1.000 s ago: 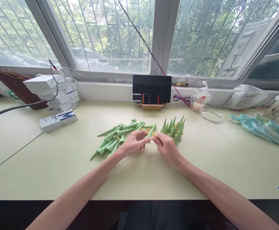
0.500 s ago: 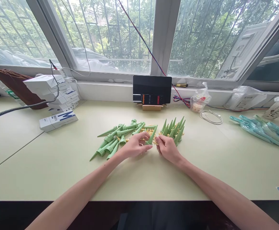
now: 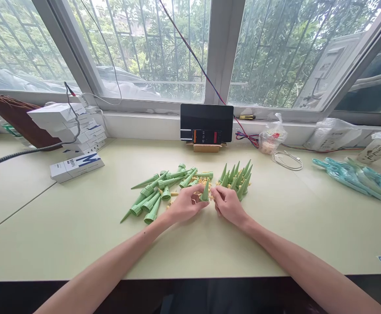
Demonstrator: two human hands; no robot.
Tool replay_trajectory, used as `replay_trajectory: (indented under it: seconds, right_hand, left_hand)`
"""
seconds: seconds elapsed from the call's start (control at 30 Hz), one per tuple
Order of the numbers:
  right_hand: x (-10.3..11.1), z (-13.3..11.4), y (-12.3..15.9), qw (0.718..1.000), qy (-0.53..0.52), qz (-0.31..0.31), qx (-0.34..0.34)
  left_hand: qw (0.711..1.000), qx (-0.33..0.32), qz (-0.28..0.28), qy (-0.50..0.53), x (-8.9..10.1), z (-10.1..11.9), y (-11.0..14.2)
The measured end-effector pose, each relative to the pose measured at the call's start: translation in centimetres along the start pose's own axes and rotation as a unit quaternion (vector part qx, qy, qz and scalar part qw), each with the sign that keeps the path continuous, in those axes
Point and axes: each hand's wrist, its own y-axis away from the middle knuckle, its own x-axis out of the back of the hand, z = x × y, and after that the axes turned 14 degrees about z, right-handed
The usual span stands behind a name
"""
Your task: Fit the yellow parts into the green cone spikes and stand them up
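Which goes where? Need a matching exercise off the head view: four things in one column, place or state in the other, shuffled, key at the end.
Things:
1. left hand
2. phone
3. upright green cones
4. box with the blue M

Place or state:
A. clustered just beyond the right hand
B. lying in front of the stack of white boxes
C. holding a single green cone
D. propped in front of the black panel

Pairs: 1-C, 2-D, 3-A, 4-B
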Motion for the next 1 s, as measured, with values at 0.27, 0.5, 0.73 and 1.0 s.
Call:
replay_trajectory:
  seconds: [0.27, 0.5, 0.73, 1.0]
  right_hand:
    - [0.2, -0.3, 0.1, 0.996, 0.027, 0.040, 0.070]
    - [0.1, -0.5, 0.2, 0.988, 0.024, 0.063, 0.138]
    - [-0.2, -0.2, 0.2, 0.975, 0.015, 0.117, 0.191]
    - [-0.3, -1.5, -1.1, 0.946, 0.016, 0.157, 0.283]
  left_hand:
    - [0.999, 0.007, 0.028, 0.031, -0.4, 0.6, 0.4]
    - [0.999, 0.026, 0.000, 0.041, 0.5, 0.6, -0.2]
    - [0.994, 0.062, -0.089, 0.021, 2.6, 2.8, -1.8]
    - [0.969, 0.111, -0.215, 0.056, 4.0, 5.0, -4.8]
